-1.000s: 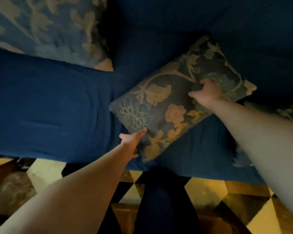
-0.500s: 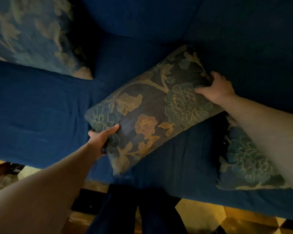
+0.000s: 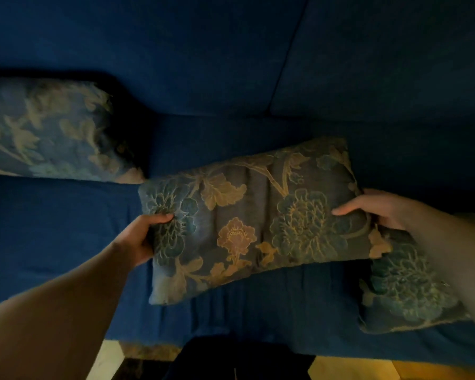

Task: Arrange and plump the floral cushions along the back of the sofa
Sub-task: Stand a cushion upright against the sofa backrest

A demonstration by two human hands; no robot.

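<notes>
A rectangular floral cushion [image 3: 254, 220], dark blue-grey with gold and teal flowers, is held above the blue sofa seat [image 3: 52, 229], nearly level, its right end slightly higher. My left hand [image 3: 141, 237] grips its left short edge, thumb on the front face. My right hand [image 3: 373, 208] grips its right short edge. A second floral cushion [image 3: 47, 133] leans against the sofa back [image 3: 203, 56] at the left. A third floral cushion [image 3: 403, 292] lies on the seat at the right, partly hidden under my right forearm.
The blue sofa back has a seam [image 3: 288, 53] between two back pads. Below the seat's front edge, a patterned tiled floor [image 3: 368, 368] shows, with my dark-clothed legs [image 3: 239, 360] standing close to the sofa.
The cushion has been lifted off the seat and turned from a diagonal tilt to nearly level. Both hands shifted to its short ends, and the view rose toward the sofa back.
</notes>
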